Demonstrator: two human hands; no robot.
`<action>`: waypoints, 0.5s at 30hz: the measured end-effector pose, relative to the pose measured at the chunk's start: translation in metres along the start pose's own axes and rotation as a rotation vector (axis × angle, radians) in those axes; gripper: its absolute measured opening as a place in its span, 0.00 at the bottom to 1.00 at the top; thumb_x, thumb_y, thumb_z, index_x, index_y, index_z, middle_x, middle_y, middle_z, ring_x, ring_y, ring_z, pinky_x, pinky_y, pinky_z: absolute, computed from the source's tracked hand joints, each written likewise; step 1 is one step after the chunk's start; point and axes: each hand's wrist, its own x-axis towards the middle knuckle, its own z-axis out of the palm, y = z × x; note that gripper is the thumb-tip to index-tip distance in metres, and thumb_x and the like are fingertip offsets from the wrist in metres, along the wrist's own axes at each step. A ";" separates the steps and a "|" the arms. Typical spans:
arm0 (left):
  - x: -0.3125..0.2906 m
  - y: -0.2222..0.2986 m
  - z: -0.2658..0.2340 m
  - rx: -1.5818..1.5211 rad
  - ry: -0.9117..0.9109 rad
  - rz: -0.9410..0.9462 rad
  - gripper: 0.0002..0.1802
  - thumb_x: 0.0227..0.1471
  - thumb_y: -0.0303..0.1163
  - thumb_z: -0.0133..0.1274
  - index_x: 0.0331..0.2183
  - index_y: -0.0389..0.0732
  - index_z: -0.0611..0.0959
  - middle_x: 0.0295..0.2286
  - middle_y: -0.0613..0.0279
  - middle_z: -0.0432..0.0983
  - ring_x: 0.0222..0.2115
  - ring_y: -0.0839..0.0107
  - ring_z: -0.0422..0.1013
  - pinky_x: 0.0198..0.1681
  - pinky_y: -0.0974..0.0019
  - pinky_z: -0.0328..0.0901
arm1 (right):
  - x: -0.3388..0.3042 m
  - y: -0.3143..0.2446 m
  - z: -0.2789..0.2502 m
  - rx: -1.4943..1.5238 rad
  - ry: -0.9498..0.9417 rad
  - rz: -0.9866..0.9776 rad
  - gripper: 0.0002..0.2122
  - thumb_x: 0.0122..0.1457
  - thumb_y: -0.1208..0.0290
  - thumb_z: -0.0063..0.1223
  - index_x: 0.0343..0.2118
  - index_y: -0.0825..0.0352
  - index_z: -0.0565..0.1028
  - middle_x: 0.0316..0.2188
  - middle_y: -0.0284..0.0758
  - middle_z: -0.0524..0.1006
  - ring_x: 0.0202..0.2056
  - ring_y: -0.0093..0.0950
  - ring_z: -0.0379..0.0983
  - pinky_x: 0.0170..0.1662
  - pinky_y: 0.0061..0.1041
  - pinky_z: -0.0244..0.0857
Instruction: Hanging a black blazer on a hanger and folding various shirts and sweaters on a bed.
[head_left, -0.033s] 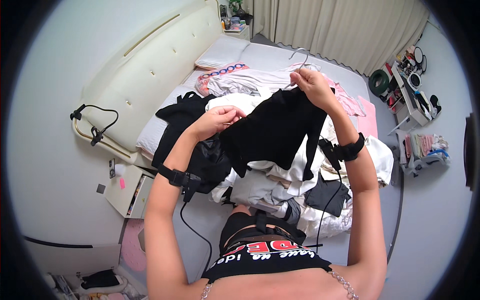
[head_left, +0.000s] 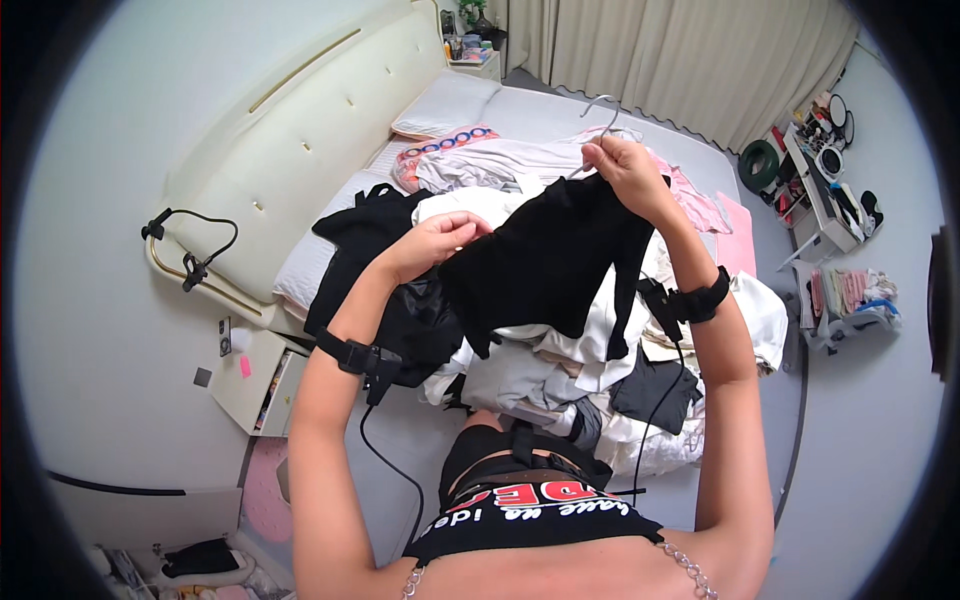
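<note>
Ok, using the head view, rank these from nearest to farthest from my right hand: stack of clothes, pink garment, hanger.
1. Hanger: gripped in your right hand.
2. Pink garment: on the bed, to that hand's right.
3. Stack of clothes: off the bed, at far right.

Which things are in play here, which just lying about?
In play:
- black garment, left hand at its edge
- hanger, gripped by right hand

Lying about, untouched:
- pillow
- pink rug
- grey curtain
</note>
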 end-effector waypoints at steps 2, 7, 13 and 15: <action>-0.003 0.001 0.001 0.159 0.050 -0.020 0.12 0.56 0.37 0.44 0.38 0.40 0.76 0.23 0.80 0.64 0.24 0.92 0.59 0.24 0.85 0.52 | 0.002 -0.004 -0.002 -0.048 0.036 -0.025 0.15 0.58 0.62 0.46 0.27 0.72 0.72 0.18 0.34 0.70 0.23 0.22 0.63 0.29 0.21 0.59; -0.015 0.013 0.017 0.018 -0.130 -0.044 0.10 0.52 0.37 0.52 0.33 0.42 0.74 0.23 0.80 0.62 0.19 0.92 0.54 0.19 0.85 0.47 | 0.002 -0.006 -0.007 -0.021 0.021 -0.020 0.15 0.59 0.62 0.46 0.26 0.72 0.72 0.18 0.35 0.71 0.24 0.21 0.64 0.30 0.21 0.59; -0.018 0.016 0.017 0.093 -0.276 0.075 0.12 0.52 0.39 0.51 0.28 0.43 0.69 0.25 0.76 0.61 0.23 0.87 0.53 0.25 0.83 0.49 | -0.004 -0.006 -0.008 -0.025 -0.025 -0.097 0.14 0.58 0.64 0.46 0.26 0.72 0.71 0.18 0.36 0.71 0.23 0.22 0.65 0.30 0.22 0.59; -0.026 0.017 0.011 0.235 -0.083 0.263 0.13 0.53 0.40 0.50 0.27 0.43 0.67 0.27 0.72 0.61 0.27 0.83 0.54 0.31 0.80 0.51 | -0.007 -0.011 -0.007 -0.058 -0.063 -0.072 0.13 0.58 0.66 0.46 0.25 0.73 0.71 0.19 0.37 0.73 0.24 0.24 0.67 0.31 0.23 0.61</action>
